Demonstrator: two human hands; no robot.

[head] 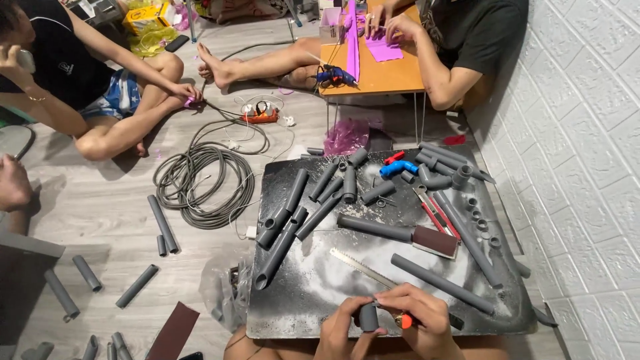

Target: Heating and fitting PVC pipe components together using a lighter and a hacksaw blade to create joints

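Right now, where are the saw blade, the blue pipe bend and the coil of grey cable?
saw blade (363, 268), head view, middle of the toothed strip.
blue pipe bend (398, 167), head view, middle of its curve.
coil of grey cable (175, 190), head view, left side of the loops.

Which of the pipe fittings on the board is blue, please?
The curved fitting near the board's far edge, beside a red piece; the rest are grey.
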